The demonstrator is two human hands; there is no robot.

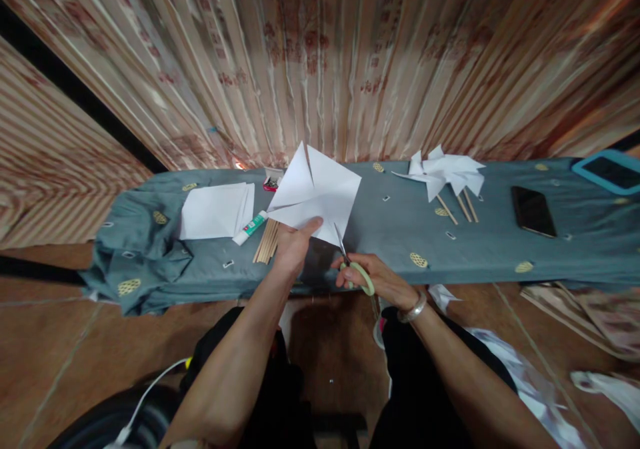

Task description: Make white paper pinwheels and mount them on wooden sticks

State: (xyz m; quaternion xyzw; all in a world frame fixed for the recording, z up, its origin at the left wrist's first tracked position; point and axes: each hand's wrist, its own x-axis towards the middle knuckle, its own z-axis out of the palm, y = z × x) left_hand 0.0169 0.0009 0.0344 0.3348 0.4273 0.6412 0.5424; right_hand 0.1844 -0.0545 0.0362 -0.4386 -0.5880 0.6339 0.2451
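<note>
A square sheet of white paper [333, 186] is raised above the cloth, slit inward from its top and left corners. My left hand [296, 239] pinches its lower edge, thumb on top. In my right hand [373, 272] are scissors [369, 282] with pale green handles, fingers through the loops. Their blades point up at the sheet's bottom corner and touch or overlap it. Below the sheet lie several wooden sticks [266, 242], partly hidden by it. A glue tube [251, 228] and a small red box [271, 181] of metal bits sit at its left.
A stack of white paper [213, 212] lies on the left of the cloth-covered table [380, 222]. White paper pinwheels [445, 170] on sticks, a dark phone [533, 210] and a blue-framed device [607, 171] lie to the right. Paper scraps [530, 376] are on the floor.
</note>
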